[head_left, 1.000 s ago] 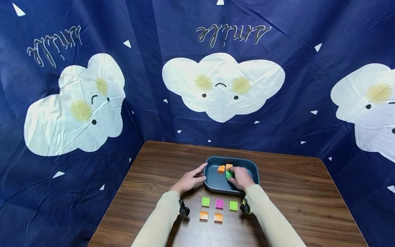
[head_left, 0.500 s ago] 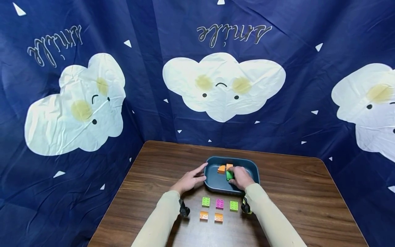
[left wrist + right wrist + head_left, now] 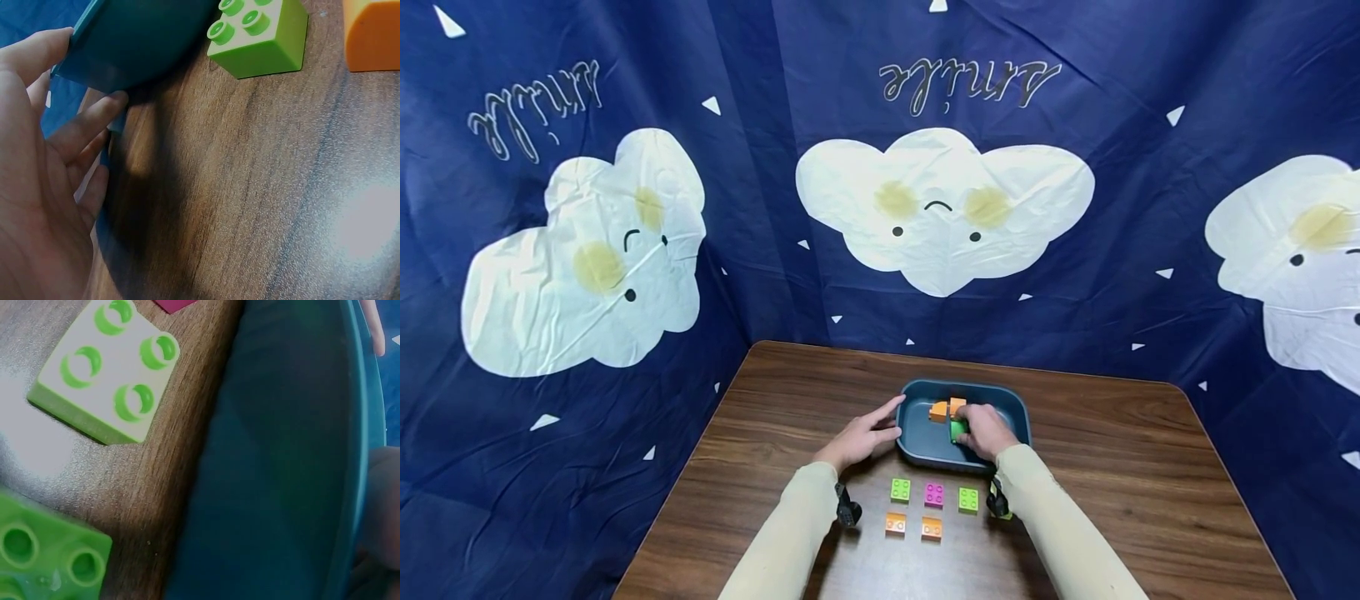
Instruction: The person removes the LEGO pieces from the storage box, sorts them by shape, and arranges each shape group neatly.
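Note:
A dark teal tray stands on the table. My left hand touches its left rim with extended fingers; the left wrist view shows the fingertips against the outer wall. Inside the tray, my right hand pinches a green toy building block, partly covered by the fingers. Two orange blocks lie just beyond it, one curved and one close to the right fingertips. The right wrist view catches only a blurred bit of that hand behind the tray wall.
In front of the tray sit two light green blocks with a magenta block between them. Nearer are two orange blocks. Another green block lies by the right wrist. A blue cloth hangs behind the table.
The right fingers have shifted slightly over the green block, and the block has turned and moved a little within the tray. My left hand has stayed at the rim.

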`<state>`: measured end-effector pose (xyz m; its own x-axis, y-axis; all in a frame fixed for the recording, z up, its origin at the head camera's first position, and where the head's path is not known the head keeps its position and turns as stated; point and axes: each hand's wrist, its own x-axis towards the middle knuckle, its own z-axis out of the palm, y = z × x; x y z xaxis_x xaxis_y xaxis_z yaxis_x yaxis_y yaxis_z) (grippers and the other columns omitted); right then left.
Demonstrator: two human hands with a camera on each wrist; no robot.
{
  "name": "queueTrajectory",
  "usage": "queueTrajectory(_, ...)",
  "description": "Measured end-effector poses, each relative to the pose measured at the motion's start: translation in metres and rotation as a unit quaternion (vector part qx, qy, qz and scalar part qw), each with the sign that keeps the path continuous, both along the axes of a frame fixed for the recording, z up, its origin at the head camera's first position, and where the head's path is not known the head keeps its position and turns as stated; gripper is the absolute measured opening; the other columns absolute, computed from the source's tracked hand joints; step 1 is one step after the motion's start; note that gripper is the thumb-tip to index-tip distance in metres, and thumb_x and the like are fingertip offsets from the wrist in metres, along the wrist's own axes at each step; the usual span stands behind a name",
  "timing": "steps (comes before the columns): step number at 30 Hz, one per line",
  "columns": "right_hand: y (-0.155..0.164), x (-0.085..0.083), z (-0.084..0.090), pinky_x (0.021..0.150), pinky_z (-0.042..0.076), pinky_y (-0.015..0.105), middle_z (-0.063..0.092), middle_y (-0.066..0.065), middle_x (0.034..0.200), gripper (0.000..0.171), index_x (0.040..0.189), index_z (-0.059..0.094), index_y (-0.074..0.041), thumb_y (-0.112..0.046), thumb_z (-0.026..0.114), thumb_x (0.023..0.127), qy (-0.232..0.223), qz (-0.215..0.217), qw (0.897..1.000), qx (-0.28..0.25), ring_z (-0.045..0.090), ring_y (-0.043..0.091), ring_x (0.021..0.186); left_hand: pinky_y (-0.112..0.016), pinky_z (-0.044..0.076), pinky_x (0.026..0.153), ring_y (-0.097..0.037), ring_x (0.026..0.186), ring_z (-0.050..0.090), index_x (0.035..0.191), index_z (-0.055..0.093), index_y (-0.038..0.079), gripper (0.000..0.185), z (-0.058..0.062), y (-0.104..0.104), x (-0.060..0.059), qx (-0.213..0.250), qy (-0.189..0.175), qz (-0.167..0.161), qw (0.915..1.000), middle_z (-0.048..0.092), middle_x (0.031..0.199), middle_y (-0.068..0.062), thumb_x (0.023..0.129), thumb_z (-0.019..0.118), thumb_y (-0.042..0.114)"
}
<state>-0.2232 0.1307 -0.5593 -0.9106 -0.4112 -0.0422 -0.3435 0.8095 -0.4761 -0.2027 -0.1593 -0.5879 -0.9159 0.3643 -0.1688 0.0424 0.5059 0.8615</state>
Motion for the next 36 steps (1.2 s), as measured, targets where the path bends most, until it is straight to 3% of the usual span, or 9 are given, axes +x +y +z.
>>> queueTrajectory(14, 0.007, 0.003, 0.000, 0.069, 0.049, 0.036, 0.063, -0.001, 0.086, 0.018, 0.102, 0.070, -0.010, -0.015, 0.084, 0.092, -0.022, -0.018, 0.999, -0.014, 0.054, 0.016, 0.074, -0.057, 0.037, 0.120, -0.023, 0.145, 0.050, 0.164, 0.031, 0.049, 0.064, 0.003, 0.000, 0.001, -0.003, 0.001, -0.006, 1.0000, 0.047, 0.162, 0.001, 0.107, 0.060, 0.041)
queueTrajectory(24, 0.013, 0.008, 0.001, 0.074, 0.054, 0.039, 0.068, 0.000, 0.094, 0.018, 0.105, 0.071, -0.007, -0.010, 0.082, 0.092, -0.020, -0.027, 0.997, -0.063, 0.059, 0.014, 0.080, -0.058, 0.034, 0.122, -0.022, 0.145, 0.050, 0.161, 0.031, 0.055, 0.063, 0.001, -0.001, 0.000, -0.002, -0.006, -0.005, 1.0000, 0.047, 0.162, 0.002, 0.107, 0.061, 0.041)
queueTrajectory(31, 0.016, 0.010, 0.005, 0.073, 0.053, 0.038, 0.066, 0.001, 0.090, 0.018, 0.111, 0.070, -0.006, -0.008, 0.079, 0.095, -0.040, -0.025, 0.992, -0.115, 0.058, 0.015, 0.078, -0.056, 0.035, 0.121, -0.022, 0.145, 0.050, 0.158, 0.032, 0.060, 0.062, 0.000, -0.002, -0.001, -0.001, -0.002, -0.005, 1.0000, 0.046, 0.163, 0.003, 0.107, 0.061, 0.041)
queueTrajectory(36, 0.018, 0.010, 0.007, 0.083, 0.056, 0.042, 0.070, 0.008, 0.107, 0.028, 0.121, 0.065, -0.006, -0.008, 0.077, 0.096, -0.039, -0.023, 0.988, -0.151, 0.064, 0.016, 0.093, -0.057, 0.034, 0.122, -0.022, 0.145, 0.050, 0.158, 0.032, 0.060, 0.063, 0.000, -0.001, -0.001, -0.003, -0.002, -0.004, 1.0000, 0.047, 0.162, 0.002, 0.106, 0.062, 0.041)
